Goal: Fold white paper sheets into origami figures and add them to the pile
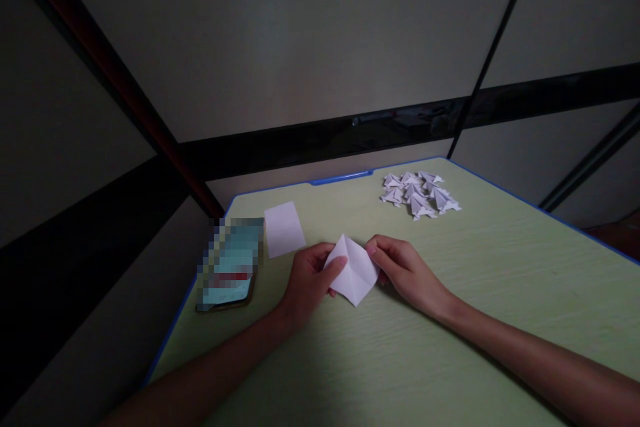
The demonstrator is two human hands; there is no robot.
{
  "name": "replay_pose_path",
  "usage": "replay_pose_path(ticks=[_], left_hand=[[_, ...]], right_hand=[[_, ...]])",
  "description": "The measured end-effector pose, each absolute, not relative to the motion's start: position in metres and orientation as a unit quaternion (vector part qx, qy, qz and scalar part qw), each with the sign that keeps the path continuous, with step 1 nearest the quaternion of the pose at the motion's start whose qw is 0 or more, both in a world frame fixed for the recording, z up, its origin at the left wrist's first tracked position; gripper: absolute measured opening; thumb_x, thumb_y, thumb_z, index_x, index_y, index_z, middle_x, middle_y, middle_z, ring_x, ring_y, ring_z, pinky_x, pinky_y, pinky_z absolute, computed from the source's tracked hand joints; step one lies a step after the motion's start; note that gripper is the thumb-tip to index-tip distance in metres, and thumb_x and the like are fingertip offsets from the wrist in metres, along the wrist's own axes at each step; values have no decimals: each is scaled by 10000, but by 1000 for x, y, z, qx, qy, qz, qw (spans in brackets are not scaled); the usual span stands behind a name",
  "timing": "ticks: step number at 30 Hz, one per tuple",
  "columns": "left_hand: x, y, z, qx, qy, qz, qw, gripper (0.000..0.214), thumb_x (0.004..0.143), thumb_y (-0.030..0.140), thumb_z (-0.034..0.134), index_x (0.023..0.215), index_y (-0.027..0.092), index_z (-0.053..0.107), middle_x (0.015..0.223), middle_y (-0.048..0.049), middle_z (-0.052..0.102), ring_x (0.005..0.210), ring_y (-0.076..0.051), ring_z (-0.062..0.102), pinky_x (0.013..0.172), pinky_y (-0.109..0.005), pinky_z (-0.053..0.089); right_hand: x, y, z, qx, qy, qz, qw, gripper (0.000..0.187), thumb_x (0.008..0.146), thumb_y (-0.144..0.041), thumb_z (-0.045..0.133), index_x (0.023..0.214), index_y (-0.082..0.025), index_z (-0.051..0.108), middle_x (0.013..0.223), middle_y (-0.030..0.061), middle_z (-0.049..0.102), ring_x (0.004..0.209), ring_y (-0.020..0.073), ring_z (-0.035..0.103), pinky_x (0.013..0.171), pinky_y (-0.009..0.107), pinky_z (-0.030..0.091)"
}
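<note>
Fingers (336,269) clamped the white, creased, diamond-shaped paper sheet (356,270) over the blue-edged, pale-green table (500,267), my left hand (305,275) at its nine o'clock, right hand (403,263) at three; light, even tension seemed best for keeping the creases true.

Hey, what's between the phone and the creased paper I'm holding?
The head view shows your left hand, pinching the creased paper, and a stretch of green tabletop between that hand and the phone.

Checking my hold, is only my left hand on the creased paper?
No, the left hand and right hand hold opposite sides of the creased paper.
</note>
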State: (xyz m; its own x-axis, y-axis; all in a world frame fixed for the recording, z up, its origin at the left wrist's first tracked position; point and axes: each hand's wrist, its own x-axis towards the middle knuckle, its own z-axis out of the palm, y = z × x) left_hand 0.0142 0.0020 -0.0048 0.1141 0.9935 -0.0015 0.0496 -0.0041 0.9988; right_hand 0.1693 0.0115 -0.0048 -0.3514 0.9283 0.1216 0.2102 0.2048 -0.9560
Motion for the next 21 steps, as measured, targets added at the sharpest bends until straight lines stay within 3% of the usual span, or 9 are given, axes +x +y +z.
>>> replay_pose_path(ticks=[5,8,14,21], left_hand=[[14,2,-5,537,482,453,523,145,643,260,571,685,125,605,464,40,501,368,-59,416,318,-158,304],[15,2,-5,541,479,448,527,148,642,269,573,661,125,597,460,42,495,368,-59,415,317,-158,303],[15,2,-2,538,483,449,525,156,632,263,580,692,120,597,473,38,506,381,-62,425,328,-156,306],[17,2,-4,529,486,460,523,125,570,161,619,681,113,588,577,7,579,488,-87,488,440,-179,371]], right_hand=[[171,7,-1,-427,-741,345,387,230,822,-303,369,683,-159,482,538,-24,422,484,87,386,447,203,286],[170,5,1,-411,-765,334,366,175,814,-289,394,750,-158,491,569,-15,476,508,94,423,472,207,305],[168,7,-2,-407,-733,404,366,152,776,-283,454,712,-148,482,572,-21,455,504,85,414,447,197,314],[167,13,-5,-389,-599,563,416,260,706,-384,534,678,-162,403,467,-66,417,389,55,396,365,177,307]])
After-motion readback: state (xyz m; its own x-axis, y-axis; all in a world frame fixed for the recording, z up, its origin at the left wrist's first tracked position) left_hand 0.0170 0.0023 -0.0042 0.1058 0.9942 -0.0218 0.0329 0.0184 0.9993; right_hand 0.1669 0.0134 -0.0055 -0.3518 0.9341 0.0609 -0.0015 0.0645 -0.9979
